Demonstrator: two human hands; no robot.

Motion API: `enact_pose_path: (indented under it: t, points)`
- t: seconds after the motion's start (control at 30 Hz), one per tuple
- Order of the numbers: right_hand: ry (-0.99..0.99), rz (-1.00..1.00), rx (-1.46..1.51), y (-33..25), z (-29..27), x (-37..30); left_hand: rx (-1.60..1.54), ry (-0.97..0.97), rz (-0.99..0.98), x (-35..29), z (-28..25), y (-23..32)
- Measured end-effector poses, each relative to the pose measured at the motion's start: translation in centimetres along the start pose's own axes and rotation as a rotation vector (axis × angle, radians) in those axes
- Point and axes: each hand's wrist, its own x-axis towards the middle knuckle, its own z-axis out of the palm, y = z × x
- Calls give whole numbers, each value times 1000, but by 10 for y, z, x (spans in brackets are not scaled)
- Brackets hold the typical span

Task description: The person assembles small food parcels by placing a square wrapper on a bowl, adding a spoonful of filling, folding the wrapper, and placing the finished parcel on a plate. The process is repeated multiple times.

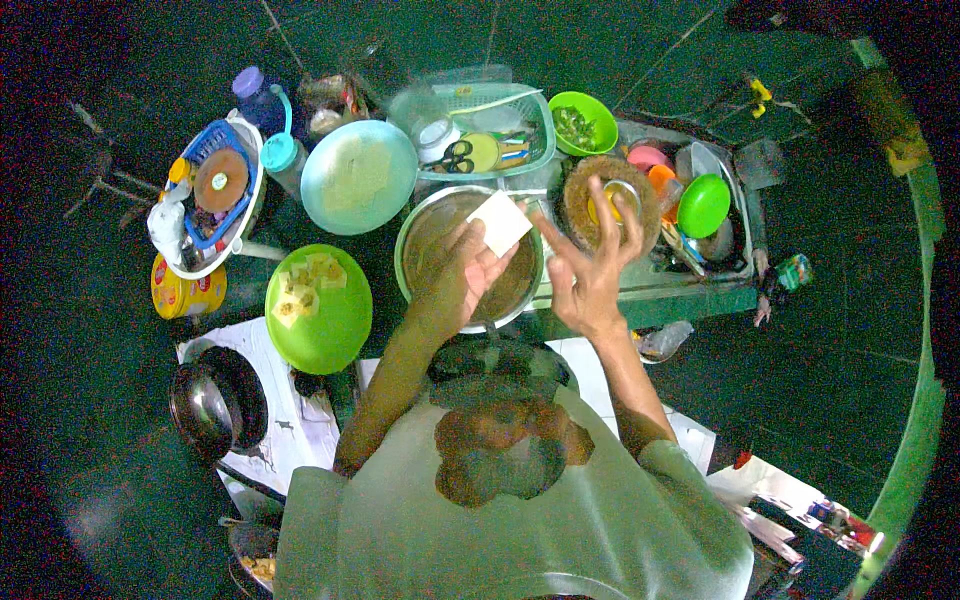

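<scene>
On the fingers of my left hand (462, 278) rests a thin white square wonton wrapper (502, 222), steadied by the thumb. My right hand (597, 283) is open just to its right, with fingers spread and nothing in them. One fingertip comes close to the wrapper's right side; I cannot tell whether it touches. Below both hands stands a wide metal pot (403, 262) with brown contents, partly covered by my left hand. At the left, a bright green plate (335, 345) carries several pale wrappers with brown filling showing.
A light blue plate (330, 195) and a basket (545, 140) with scissors lie beyond the pot. Right of it are a brown round thing (577, 185), a green bowl (597, 108) and a tray (745, 235) of containers. A dark pan (205, 400) sits at the left.
</scene>
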Motion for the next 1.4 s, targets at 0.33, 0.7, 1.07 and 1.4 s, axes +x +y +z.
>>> enact_pose_path:
  t: [0.33, 0.7, 1.07, 1.4]
  points:
    - [-827, -177, 515, 3, 17, -36, -486, 374, 28, -26, -77, 48]
    - [-504, 243, 642, -6, 70, -52, -131, 278, 249, -45, -137, -8]
    - [-378, 195, 658, -14, 64, -75, -86, 416, 160, -57, -132, -8]
    - [-444, 154, 729, -18, 66, -75, -484, 489, -43, -59, -115, 17]
